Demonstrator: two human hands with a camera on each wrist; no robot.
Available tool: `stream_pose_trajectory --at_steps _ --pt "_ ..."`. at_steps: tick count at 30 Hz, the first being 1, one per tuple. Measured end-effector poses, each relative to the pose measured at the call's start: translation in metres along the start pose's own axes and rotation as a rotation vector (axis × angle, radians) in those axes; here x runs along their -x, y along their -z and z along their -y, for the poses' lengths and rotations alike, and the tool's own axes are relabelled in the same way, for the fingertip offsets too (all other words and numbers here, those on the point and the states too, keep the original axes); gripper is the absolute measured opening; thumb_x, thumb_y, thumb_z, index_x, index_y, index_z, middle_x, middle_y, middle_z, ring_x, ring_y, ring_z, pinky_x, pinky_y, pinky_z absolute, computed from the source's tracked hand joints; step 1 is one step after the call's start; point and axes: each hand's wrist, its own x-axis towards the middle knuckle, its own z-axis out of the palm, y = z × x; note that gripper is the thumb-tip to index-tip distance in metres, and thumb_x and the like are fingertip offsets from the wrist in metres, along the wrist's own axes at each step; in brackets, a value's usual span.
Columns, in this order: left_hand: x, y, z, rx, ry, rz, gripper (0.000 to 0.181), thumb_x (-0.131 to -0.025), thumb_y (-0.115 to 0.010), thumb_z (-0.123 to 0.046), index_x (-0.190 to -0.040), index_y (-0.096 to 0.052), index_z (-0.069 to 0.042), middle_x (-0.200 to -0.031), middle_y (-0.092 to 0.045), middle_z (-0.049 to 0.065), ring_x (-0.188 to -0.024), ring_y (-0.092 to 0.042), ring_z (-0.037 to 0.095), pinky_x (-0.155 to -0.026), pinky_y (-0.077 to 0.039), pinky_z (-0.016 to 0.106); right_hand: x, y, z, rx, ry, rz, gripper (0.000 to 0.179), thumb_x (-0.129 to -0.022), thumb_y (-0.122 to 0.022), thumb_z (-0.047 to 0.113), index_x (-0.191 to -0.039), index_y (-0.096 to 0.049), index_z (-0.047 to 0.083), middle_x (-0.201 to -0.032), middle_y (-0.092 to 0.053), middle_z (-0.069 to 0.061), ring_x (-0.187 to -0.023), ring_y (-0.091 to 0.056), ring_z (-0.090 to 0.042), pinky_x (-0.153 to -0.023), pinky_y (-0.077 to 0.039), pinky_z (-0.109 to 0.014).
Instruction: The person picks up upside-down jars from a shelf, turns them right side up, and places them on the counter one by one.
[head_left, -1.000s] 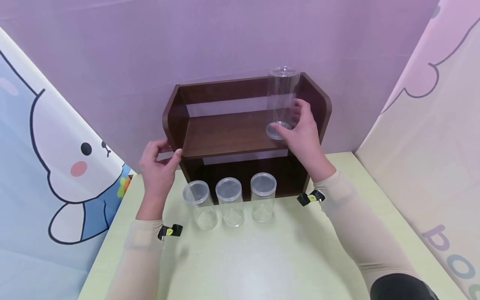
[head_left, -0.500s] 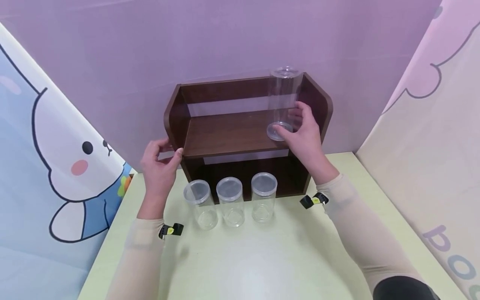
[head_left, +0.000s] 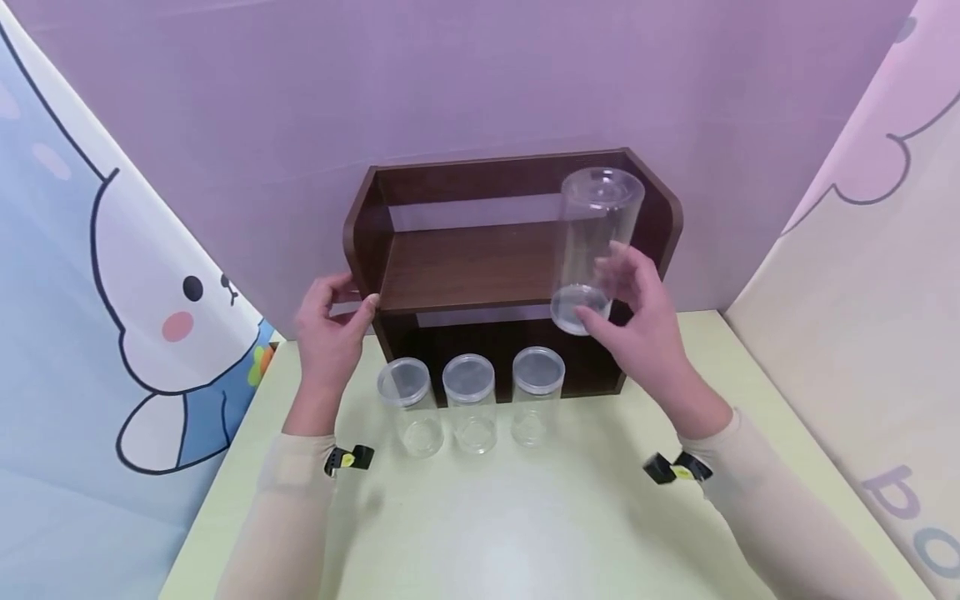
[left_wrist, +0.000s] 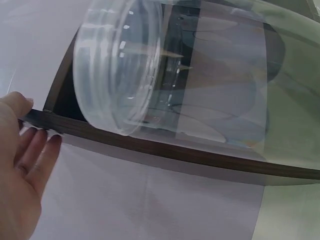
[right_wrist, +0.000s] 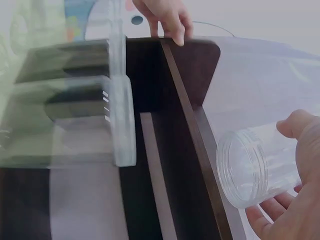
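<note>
A dark brown two-tier shelf (head_left: 465, 271) stands on the table, its left side panel gripped by my left hand (head_left: 333, 337) with the thumb on the front edge. In my right hand (head_left: 652, 337) is a tall clear jar (head_left: 592, 242), held around its lower part, slightly tilted in front of the upper tier's right side. Its ringed, threaded end points down and its base faces up. Before the lower tier stand three clear jars with translucent lids: a left jar (head_left: 407, 387), a middle jar (head_left: 469, 387) and a right jar (head_left: 538, 379).
The pale green table (head_left: 495, 517) runs under everything. Behind the shelf hangs a purple cloth backdrop (head_left: 480, 75). Printed panels border both sides, the left panel (head_left: 67, 333) with a cartoon animal.
My right hand has brought the jar from over the upper shelf board toward me and down, and the jar now leans. The left hand keeps its grip. The head view has shifted slightly.
</note>
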Motion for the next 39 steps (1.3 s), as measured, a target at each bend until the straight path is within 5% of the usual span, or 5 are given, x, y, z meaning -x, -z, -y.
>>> stream_pose_trajectory --at_steps 13,21,27,32,39 --pt "0.001 0.001 -0.006 -0.008 0.042 -0.023 0.043 -0.101 -0.084 -0.016 -0.138 -0.066 -0.006 -0.132 -0.063 0.007 -0.117 -0.067 0.019 -0.092 -0.061 0.023 0.057 0.007 -0.004 0.039 0.019 0.134 0.086 -0.082 -0.088 -0.016 -0.157 -0.049 0.002 -0.14 -0.064 -0.019 -0.124 -0.063 -0.015 -0.106 -0.053 -0.02" --pt "0.005 -0.006 -0.043 0.197 -0.165 -0.152 0.04 -0.097 -0.08 -0.01 -0.126 -0.062 0.01 -0.123 -0.06 0.001 -0.114 -0.062 0.026 -0.093 -0.056 0.03 0.065 0.005 0.0 0.044 0.046 0.212 0.085 -0.078 -0.091 -0.017 -0.152 -0.052 0.001 -0.141 -0.065 -0.012 -0.126 -0.063 -0.018 -0.107 -0.054 -0.021" --pt "0.021 -0.022 -0.089 0.36 -0.331 0.194 0.058 -0.1 -0.079 -0.039 -0.125 -0.063 0.011 -0.122 -0.064 0.017 -0.111 -0.062 0.031 -0.096 -0.055 0.038 0.077 -0.005 0.012 0.007 0.046 0.351 0.089 -0.08 -0.093 -0.01 -0.156 -0.051 0.009 -0.139 -0.065 -0.006 -0.125 -0.065 -0.025 -0.109 -0.055 -0.027" --pt "0.035 -0.038 -0.118 0.42 -0.296 0.442 0.088 -0.097 -0.074 -0.07 -0.141 -0.056 0.004 -0.136 -0.061 0.019 -0.124 -0.062 0.033 -0.103 -0.054 0.039 0.086 -0.016 0.017 -0.011 0.043 0.393 0.088 -0.08 -0.095 -0.004 -0.155 -0.053 0.011 -0.14 -0.064 0.0 -0.125 -0.064 -0.023 -0.108 -0.055 -0.029" --pt "0.043 -0.052 -0.134 0.412 -0.217 0.621 0.098 -0.091 -0.075 -0.079 -0.156 -0.052 -0.009 -0.147 -0.063 0.002 -0.133 -0.06 0.026 -0.108 -0.053 0.049 0.097 -0.027 0.015 -0.006 0.064 0.446 0.089 -0.081 -0.097 0.004 -0.157 -0.053 0.014 -0.139 -0.063 0.001 -0.126 -0.063 -0.02 -0.11 -0.054 -0.032"
